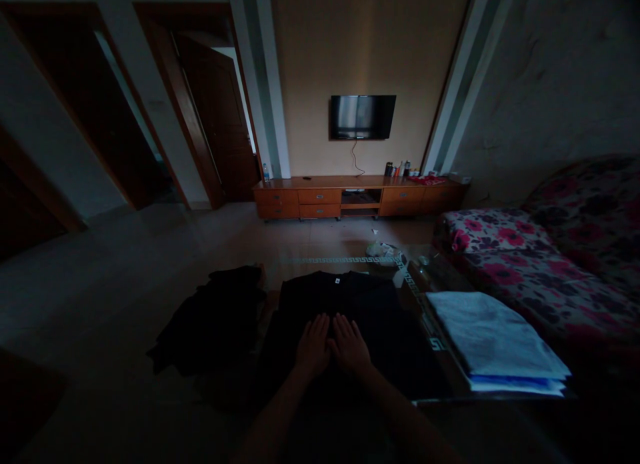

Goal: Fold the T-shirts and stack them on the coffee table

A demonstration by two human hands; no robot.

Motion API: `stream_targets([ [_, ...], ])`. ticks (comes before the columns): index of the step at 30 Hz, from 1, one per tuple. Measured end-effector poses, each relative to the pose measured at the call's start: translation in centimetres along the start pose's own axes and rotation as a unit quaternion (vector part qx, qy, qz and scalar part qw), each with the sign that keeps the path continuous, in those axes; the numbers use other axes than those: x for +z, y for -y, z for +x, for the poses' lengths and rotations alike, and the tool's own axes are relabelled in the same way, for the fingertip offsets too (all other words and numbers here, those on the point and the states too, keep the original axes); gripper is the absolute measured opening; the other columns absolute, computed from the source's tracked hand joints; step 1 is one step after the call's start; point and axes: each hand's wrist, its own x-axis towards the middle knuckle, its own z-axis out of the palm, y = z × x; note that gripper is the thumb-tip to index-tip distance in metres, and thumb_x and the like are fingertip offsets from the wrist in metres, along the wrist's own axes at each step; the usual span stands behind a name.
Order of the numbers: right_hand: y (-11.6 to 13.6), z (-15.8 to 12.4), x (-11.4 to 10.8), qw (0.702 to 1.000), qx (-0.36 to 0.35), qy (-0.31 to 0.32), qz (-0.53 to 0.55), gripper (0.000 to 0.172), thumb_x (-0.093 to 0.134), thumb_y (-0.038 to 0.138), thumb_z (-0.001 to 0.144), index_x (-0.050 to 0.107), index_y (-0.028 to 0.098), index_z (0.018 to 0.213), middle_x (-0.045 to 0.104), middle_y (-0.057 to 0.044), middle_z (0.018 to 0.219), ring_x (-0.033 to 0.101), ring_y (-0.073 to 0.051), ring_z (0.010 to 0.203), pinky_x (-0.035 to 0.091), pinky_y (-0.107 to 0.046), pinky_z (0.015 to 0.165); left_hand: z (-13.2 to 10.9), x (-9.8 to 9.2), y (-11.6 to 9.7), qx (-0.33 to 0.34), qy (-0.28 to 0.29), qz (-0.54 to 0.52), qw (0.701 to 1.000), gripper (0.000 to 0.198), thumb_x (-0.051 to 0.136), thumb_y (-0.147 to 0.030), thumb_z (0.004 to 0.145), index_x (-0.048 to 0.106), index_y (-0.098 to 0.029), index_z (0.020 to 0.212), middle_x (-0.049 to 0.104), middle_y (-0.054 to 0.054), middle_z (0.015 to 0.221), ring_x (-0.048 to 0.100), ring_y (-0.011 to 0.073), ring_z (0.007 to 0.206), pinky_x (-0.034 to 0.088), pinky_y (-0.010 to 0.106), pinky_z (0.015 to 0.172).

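A black T-shirt (395, 317) lies spread on a glass-topped table, its neckline with a small white label at the far side. My left hand (315, 344) rests flat on the middle of the shirt, fingers stretched away from me. Beside it my right hand (349, 343) also lies flat on the cloth, the thumbs close together. Neither hand grips anything. Left of the shirt is a heap of black cloth (215, 317), its folds lost in the dark. To the right sits a stack of folded light-blue and white cloth (495, 337).
The glass table (434, 344) has a Greek-key border, with a crumpled plastic bag (383, 251) by its far edge. A flowered sofa (505, 231) stands at the right. Beyond are a low wooden cabinet (320, 197) holding bottles, a wall television (363, 117) and a half-open door (220, 117).
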Motion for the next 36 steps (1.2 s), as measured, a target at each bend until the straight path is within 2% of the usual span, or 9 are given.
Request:
stream_targets([
  [4, -1.3, -0.3, 0.3, 1.0, -0.006, 0.003, -0.009, 0.075, 0.017, 0.06, 0.102, 0.026, 0.013, 0.16, 0.015, -0.01, 0.167, 0.015, -0.025, 0.155, 0.012, -0.048, 0.125, -0.1, 0.7, 0.8, 0.021, -0.005, 0.001, 1.0, 0.069, 0.036, -0.041, 0.096, 0.021, -0.024, 0.162, 0.021, 0.005, 0.167, 0.019, 0.0248, 0.154, 0.023, 0.049, 0.125],
  [6, -3.3, -0.7, -0.1, 1.0, 0.008, -0.002, -0.024, 0.077, 0.019, 0.062, 0.101, 0.026, 0.012, 0.16, 0.014, -0.01, 0.167, 0.014, -0.025, 0.155, 0.015, -0.045, 0.125, -0.2, 0.4, 1.7, 0.023, -0.019, 0.011, 0.999, 0.068, 0.035, -0.048, 0.098, 0.023, -0.025, 0.161, 0.02, 0.005, 0.167, 0.019, 0.0247, 0.154, 0.024, 0.048, 0.125],
  [9, -9.1, -2.6, -1.1, 0.995, 0.068, -0.021, -0.064, 0.077, 0.021, 0.061, 0.1, 0.026, 0.012, 0.16, 0.014, -0.01, 0.168, 0.015, -0.025, 0.155, 0.015, -0.045, 0.125, -1.2, -0.7, 5.2, -0.017, -0.054, 0.04, 0.998, 0.063, 0.032, -0.051, 0.1, 0.029, -0.028, 0.159, 0.024, 0.005, 0.167, 0.022, 0.0269, 0.153, 0.026, 0.05, 0.122],
  [12, -16.8, -5.6, -2.0, 0.982, 0.145, -0.067, -0.103, 0.079, 0.024, 0.059, 0.099, 0.026, 0.008, 0.159, 0.02, -0.014, 0.167, 0.017, -0.027, 0.155, 0.017, -0.047, 0.124, -3.0, -1.8, 10.3, -0.075, -0.072, 0.055, 0.993, 0.07, 0.031, -0.055, 0.1, 0.03, -0.016, 0.158, 0.03, 0.012, 0.164, 0.026, 0.0281, 0.152, 0.026, 0.048, 0.122],
  [14, -21.0, -7.4, -2.0, 0.979, 0.144, -0.088, -0.111, 0.078, 0.026, 0.056, 0.098, 0.027, 0.007, 0.159, 0.027, -0.015, 0.165, 0.021, -0.027, 0.153, 0.021, -0.045, 0.123, -4.0, -2.1, 13.1, -0.102, -0.076, 0.057, 0.99, 0.072, 0.029, -0.053, 0.1, 0.029, -0.011, 0.158, 0.028, 0.015, 0.165, 0.027, 0.0281, 0.152, 0.028, 0.045, 0.122],
  [16, -23.3, -8.5, -1.6, 0.979, 0.126, -0.109, -0.114, 0.076, 0.025, 0.052, 0.098, 0.027, 0.006, 0.159, 0.03, -0.015, 0.163, 0.023, -0.026, 0.153, 0.023, -0.043, 0.123, -4.5, -1.9, 14.6, -0.115, -0.077, 0.056, 0.989, 0.073, 0.03, -0.052, 0.099, 0.027, -0.009, 0.158, 0.027, 0.016, 0.165, 0.027, 0.0278, 0.152, 0.03, 0.043, 0.121],
  [20, -23.5, -9.0, -1.0, 0.976, 0.13, -0.124, -0.125, 0.075, 0.027, 0.049, 0.097, 0.026, 0.007, 0.159, 0.03, -0.014, 0.164, 0.022, -0.026, 0.153, 0.021, -0.043, 0.123, -4.6, -1.6, 14.4, -0.125, -0.084, 0.061, 0.987, 0.072, 0.031, -0.048, 0.098, 0.023, -0.011, 0.159, 0.03, 0.016, 0.164, 0.03, 0.0282, 0.151, 0.028, 0.047, 0.122],
  [28, -19.4, -7.6, -2.9, 0.956, 0.222, -0.095, -0.169, 0.073, 0.03, 0.045, 0.095, 0.038, 0.004, 0.154, 0.026, -0.017, 0.164, 0.021, -0.032, 0.153, 0.009, -0.053, 0.124, -4.4, -3.3, 11.6, -0.106, -0.089, 0.1, 0.985, 0.066, 0.028, -0.044, 0.1, 0.034, -0.01, 0.156, 0.027, 0.014, 0.165, 0.022, 0.028, 0.154, 0.022, 0.047, 0.123],
  [36, -17.8, -8.3, -1.7, 0.967, 0.196, -0.081, -0.144, 0.072, 0.025, 0.047, 0.098, 0.032, 0.007, 0.157, 0.021, -0.013, 0.166, 0.018, -0.029, 0.154, 0.018, -0.048, 0.123, -4.9, -1.7, 11.6, -0.066, -0.063, 0.064, 0.994, 0.065, 0.027, -0.049, 0.102, 0.033, -0.014, 0.157, 0.026, 0.009, 0.166, 0.02, 0.0252, 0.154, 0.025, 0.044, 0.123],
])
